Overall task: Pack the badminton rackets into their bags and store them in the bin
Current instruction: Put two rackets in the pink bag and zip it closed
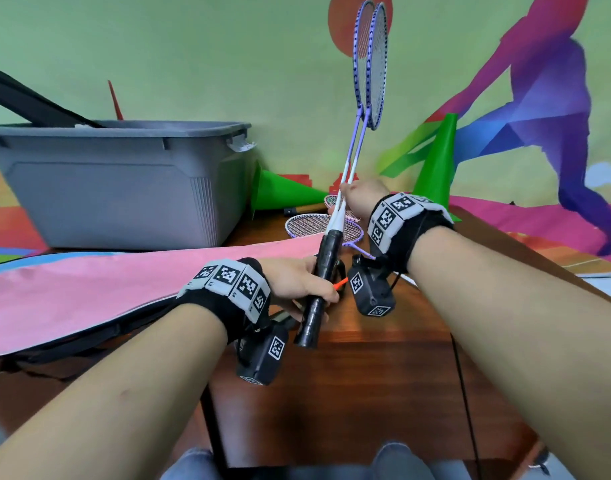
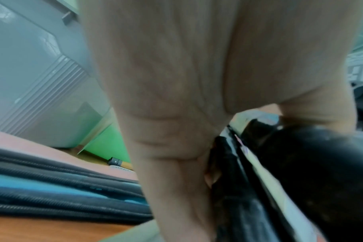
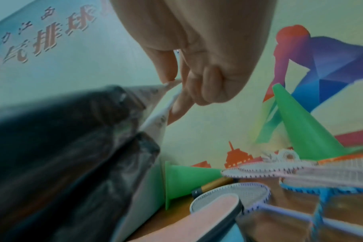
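Left hand [image 1: 299,284] grips racket handles [image 1: 319,285]; right hand [image 1: 357,195] pinches shafts above table edge.

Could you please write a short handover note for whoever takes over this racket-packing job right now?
Left hand: grips the black handles of the two purple rackets, held upright together.
Right hand: pinches their white shafts higher up.
Pink racket bag: lies flat on the table, in front of the grey bin.
Done: a black bag already leans in the bin.
Left: slide this pair into the pink bag, bin it, then pack the loose rackets lying by the green cones.
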